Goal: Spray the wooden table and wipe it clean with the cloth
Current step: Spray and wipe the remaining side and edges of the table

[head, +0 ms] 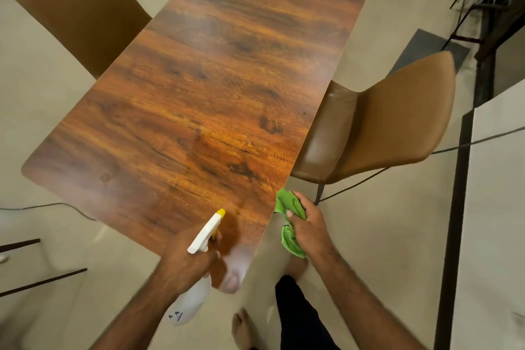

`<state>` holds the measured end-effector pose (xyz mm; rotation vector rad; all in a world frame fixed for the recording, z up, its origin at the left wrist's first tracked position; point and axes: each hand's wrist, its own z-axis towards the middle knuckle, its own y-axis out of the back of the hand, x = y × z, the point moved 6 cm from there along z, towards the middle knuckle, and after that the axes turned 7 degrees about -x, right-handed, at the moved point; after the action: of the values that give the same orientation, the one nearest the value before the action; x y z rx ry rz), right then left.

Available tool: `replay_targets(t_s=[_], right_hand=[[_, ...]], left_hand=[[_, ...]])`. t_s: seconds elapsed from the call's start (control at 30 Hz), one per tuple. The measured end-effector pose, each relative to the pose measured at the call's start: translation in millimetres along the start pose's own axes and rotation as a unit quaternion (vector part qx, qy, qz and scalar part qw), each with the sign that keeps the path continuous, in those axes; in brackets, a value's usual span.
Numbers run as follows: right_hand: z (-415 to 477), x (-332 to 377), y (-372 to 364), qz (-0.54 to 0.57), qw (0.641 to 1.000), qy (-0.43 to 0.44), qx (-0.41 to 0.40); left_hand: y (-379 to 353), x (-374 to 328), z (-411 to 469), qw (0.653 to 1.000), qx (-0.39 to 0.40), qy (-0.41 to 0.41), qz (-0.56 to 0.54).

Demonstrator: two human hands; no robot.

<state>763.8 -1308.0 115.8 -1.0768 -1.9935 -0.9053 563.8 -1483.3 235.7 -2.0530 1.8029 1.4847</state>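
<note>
**Nozzle up, cloth in reserve: time to lay down the mist**

Your left hand (184, 261) is wrapped round the neck of the white translucent plastic spray bottle with the yellow nozzle (206, 231), one finger by the trigger. It hangs over the near corner of the long wood-grain table (216, 88). The nozzle aims toward 1 o'clock, up the board.

Your right hand (308, 229) clutches the crumpled green cloth (289, 202) in a fist. It sits at 3 o'clock from the bottle, just off the table's right edge and clear of the top.

My read is that this is the spraying step, with wiping not yet begun. Tilt the nozzle down at the wood, use short pulls, and sweep from 6 toward 12 so the far end gets covered too.

Mind the tan leather-look chair (397, 116) at 3 o'clock, tucked against the edge, because overspray could land on its seat. Open the cloth flat before you wipe.
</note>
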Motion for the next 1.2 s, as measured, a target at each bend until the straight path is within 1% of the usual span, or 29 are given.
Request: replay_targets(t_s=[0.07,0.17,0.23,0.3,0.4,0.53,0.6,0.67,0.73,0.77,0.8,0.9,0.93,0.97,1.0,1.1,1.13,1.2], right_hand=[[-14.6,-2.7,-9.3,0.011,1.000,0.009,-0.006],[-33.6,-4.7,-17.3,0.007,1.000,0.025,-0.017],[-45.0,-4.9,-22.9,-0.020,0.997,0.064,-0.029],[-55.0,-3.6,-33.8,-0.049,0.993,0.108,-0.025],[-69.7,-5.6,-64.8,-0.123,0.973,0.196,0.014],[-97.4,-25.4,-115.7,-0.229,0.921,0.309,0.066],[-121.3,-44.6,-139.5,-0.292,0.873,0.380,0.092],[-142.4,-64.1,-155.1,-0.344,0.821,0.435,0.137],[-146.6,-74.7,-156.5,-0.353,0.782,0.476,0.191],[-138.2,-74.9,-151.4,-0.358,0.770,0.490,0.196],[-125.1,-71.9,-143.9,-0.363,0.770,0.492,0.182],[-77.2,-54.1,-120.2,-0.363,0.833,0.411,0.079],[-73.0,-51.0,-121.1,-0.364,0.842,0.394,0.063],[-77.4,-51.3,-127.1,-0.374,0.838,0.390,0.069],[-90.7,-53.4,-135.8,-0.382,0.828,0.403,0.083],[-140.3,-68.7,-150.1,-0.371,0.773,0.485,0.170],[-148.0,-72.3,-148.8,-0.361,0.760,0.504,0.195],[-135.6,-70.5,-142.9,-0.347,0.749,0.519,0.220]], left_hand=[[4.1,16.9,-10.7,1.000,0.003,-0.001,0.010],[10.2,40.9,-27.4,1.000,-0.007,0.005,-0.003],[14.8,55.4,-38.8,1.000,-0.012,0.007,-0.013],[18.7,69.8,-49.4,1.000,-0.010,0.004,-0.011],[23.5,88.3,-67.9,1.000,-0.007,-0.012,-0.013],[29.4,108.9,-86.1,1.000,-0.012,-0.019,-0.015],[32.6,119.1,-93.1,1.000,-0.013,-0.013,-0.019],[35.8,125.8,-98.0,1.000,-0.016,-0.008,-0.024],[39.6,129.7,-101.1,0.999,-0.019,-0.006,-0.030],[40.6,130.3,-101.3,0.999,-0.020,-0.006,-0.030],[41.4,129.5,-101.1,0.999,-0.021,-0.008,-0.030],[43.1,124.4,-98.1,0.999,-0.026,-0.015,-0.023],[43.2,121.2,-96.8,0.999,-0.027,-0.016,-0.022],[42.5,116.6,-94.8,0.999,-0.026,-0.019,-0.021],[41.7,112.1,-93.4,0.999,-0.026,-0.023,-0.023],[37.6,97.2,-85.4,0.998,-0.028,-0.029,-0.041],[35.6,91.8,-82.7,0.998,-0.027,-0.032,-0.044],[29.4,80.4,-74.7,0.998,-0.023,-0.031,-0.045]])
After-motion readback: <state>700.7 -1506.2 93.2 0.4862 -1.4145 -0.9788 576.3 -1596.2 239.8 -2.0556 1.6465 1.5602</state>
